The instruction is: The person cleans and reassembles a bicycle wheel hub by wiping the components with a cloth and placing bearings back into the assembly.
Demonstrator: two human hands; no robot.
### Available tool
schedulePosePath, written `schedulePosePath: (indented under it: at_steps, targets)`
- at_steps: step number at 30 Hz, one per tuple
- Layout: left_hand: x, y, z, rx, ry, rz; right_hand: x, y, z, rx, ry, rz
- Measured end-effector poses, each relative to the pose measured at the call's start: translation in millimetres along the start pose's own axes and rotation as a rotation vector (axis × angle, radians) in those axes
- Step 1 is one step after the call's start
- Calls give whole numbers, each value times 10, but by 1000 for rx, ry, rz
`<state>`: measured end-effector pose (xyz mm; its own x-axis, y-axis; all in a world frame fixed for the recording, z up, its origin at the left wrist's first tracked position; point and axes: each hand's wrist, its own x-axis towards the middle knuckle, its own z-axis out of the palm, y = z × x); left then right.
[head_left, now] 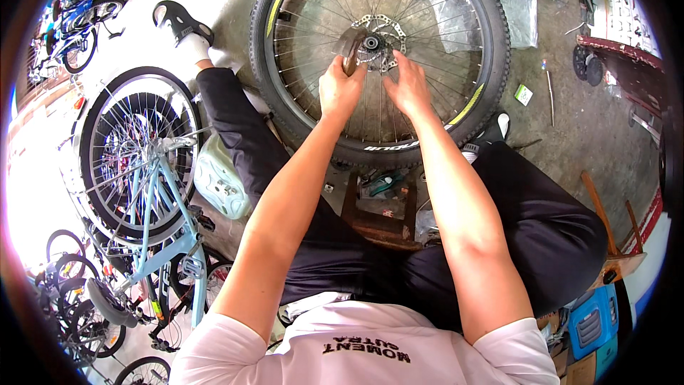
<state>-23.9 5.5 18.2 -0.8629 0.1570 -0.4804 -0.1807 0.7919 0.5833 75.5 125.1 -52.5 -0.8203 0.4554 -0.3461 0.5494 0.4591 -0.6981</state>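
Here, left hand [340, 90] grips tool [351, 51]; right hand [408, 88] touches spokes [427, 36].

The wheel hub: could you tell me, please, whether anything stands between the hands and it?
Nothing visible does. The left hand is already at the hub, gripping a dark rounded part right beside it. The right hand rests on the spokes just below the brake disc, with only open spokes around the fingers.
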Motion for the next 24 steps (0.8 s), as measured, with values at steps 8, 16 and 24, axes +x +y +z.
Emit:
schedulePosePath:
  at_steps: [8,16,24]
  targets:
    - [-37,-407,175,140,-21,-43,25,-79,-7,10,-19,28]
    - [-104,9,53,109,-53,33,-1,-42,-43,-11,-1,-6]
    - [-54,-324,148,269,-84,-23,22,-107,-48,-1,-65,56]
